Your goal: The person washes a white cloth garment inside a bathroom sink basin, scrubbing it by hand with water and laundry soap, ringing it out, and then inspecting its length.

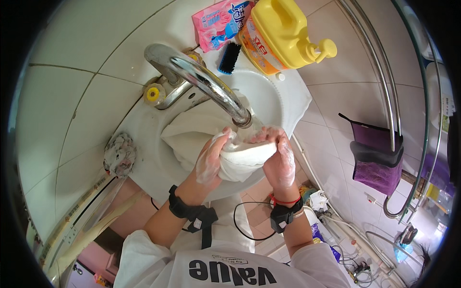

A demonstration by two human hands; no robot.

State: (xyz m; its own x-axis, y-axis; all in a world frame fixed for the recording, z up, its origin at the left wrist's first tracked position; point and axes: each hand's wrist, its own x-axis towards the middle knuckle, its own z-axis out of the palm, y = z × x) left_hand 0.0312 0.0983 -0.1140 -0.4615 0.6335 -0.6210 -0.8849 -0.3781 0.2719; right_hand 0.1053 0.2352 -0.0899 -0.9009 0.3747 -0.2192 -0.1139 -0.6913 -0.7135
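Note:
A white cloth point(241, 163) is bunched between my two hands just below the spout of a chrome faucet point(212, 84). My left hand point(210, 158), coated in soap lather, grips one side of it. On the other side my right hand point(281, 154) has its lathered fingers curled over the cloth's upper edge. More white fabric point(194, 126) spreads to the left in the white washbasin point(268, 99); whether it is the same piece cannot be told. Water seems to run beneath the spout, partly hidden behind it.
A yellow pump jug point(277, 32), a pink packet point(218, 25) and a black-bristled brush point(229, 57) occupy the basin's back corner. Yellow-capped tap knobs point(154, 94) flank the spout. A crumpled plastic bag point(122, 154) sits at the left rim. Purple mesh cloth point(378, 162) hangs by a metal rail point(387, 72).

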